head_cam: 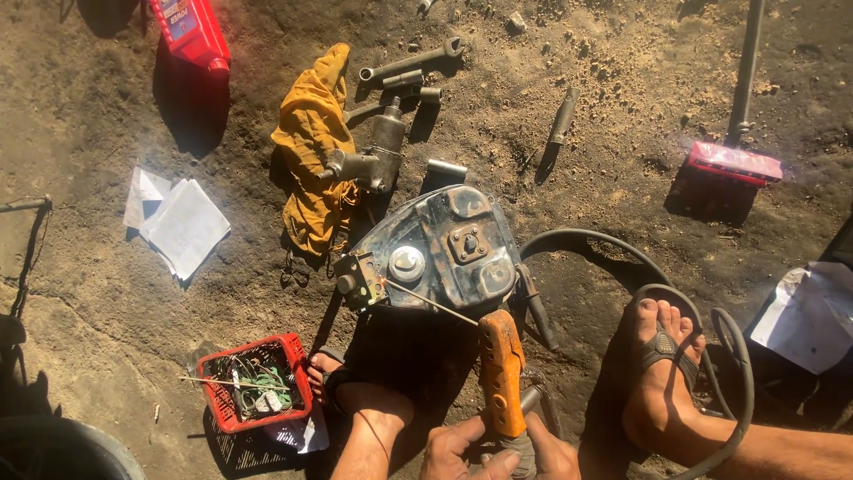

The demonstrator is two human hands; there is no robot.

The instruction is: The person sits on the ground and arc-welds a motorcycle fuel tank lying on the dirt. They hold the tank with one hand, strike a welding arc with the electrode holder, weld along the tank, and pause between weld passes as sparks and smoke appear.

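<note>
dusty brown earth covers the whole scene. at the far left a red plastic bottle (191,33) with a pale label panel lies on the dirt, and nearer, a loose stack of white paper sheets (178,224) is spread on the ground. near the bottom left sits a small red mesh basket (256,382) holding tangled green and white wires, with a white printed slip under its near edge. a yellow cloth (313,151) lies crumpled at the far middle, with grey metal fittings (375,156) and a wrench (411,62) just beside it on its right. in the centre rests a dark, rusty metal tank (444,249) with a round silver cap on top, and a thin rod runs from it toward the near edge. the left hand (458,452) and right hand (551,453) are both closed around the lower end of an orange-handled tool (502,378), which points up at the tank's near side. a black hose (586,238) curves around to the right of the tank, past a sandalled foot (662,373). farther right lies a flat red box (736,163), with a white sheet (813,316) at the right edge.
</note>
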